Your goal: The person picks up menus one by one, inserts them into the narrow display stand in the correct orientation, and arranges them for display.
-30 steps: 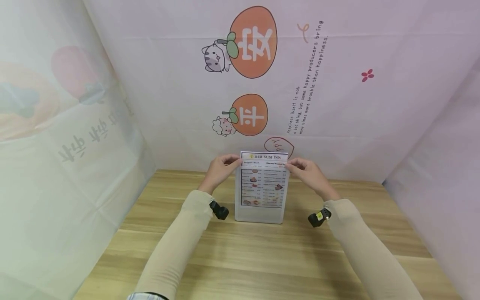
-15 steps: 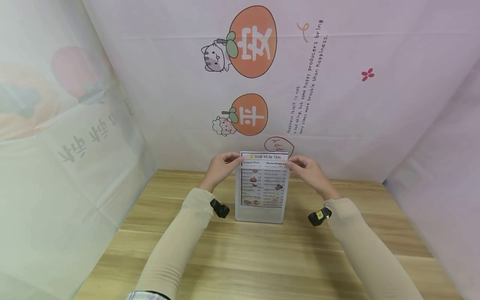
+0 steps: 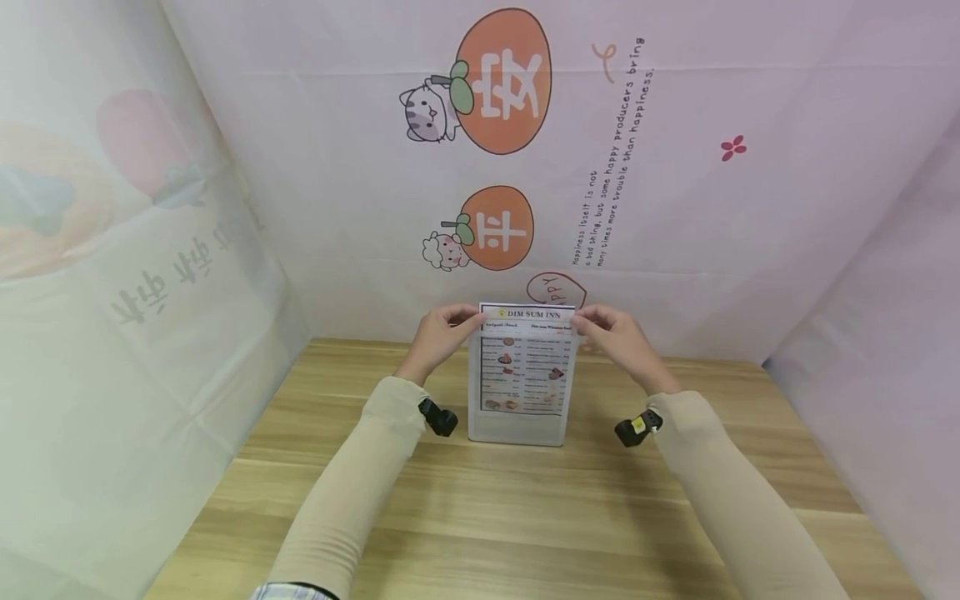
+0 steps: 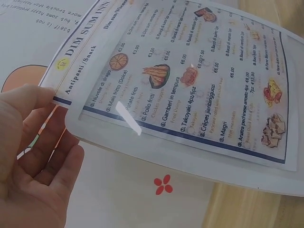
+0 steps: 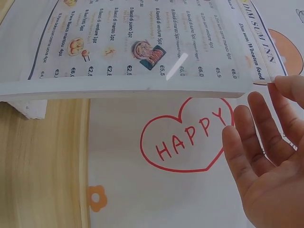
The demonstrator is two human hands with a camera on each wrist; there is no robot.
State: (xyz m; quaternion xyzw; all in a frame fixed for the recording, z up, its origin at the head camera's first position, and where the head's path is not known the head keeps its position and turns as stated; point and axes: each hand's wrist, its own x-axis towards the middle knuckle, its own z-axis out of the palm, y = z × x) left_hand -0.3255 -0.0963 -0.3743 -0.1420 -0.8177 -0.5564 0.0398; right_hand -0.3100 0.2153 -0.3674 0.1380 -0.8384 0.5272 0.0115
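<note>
A printed menu sheet (image 3: pixel 522 375) headed "DIM SUM INN" stands in a clear, pale-edged sign holder (image 3: pixel 517 430) on the table. Its heading strip sticks out above the holder's top edge. At the sheet's upper left edge, my left hand (image 3: pixel 441 340) pinches the paper between thumb and forefinger. My right hand (image 3: pixel 618 343) pinches the opposite edge in the same way. In the left wrist view, the other fingers (image 4: pixel 66 175) lie behind and below the paper, near the holder's corner. The right wrist view has the right hand's remaining fingers (image 5: pixel 259 137) spread beside the holder.
The wooden table (image 3: pixel 465 517) extends in front of the holder and to both sides. Close behind stands a white printed cloth wall (image 3: pixel 360 208), with further cloth walls left and right. A black wrist camera (image 3: pixel 438 418) sits on the left wrist, another (image 3: pixel 633 429) on the right.
</note>
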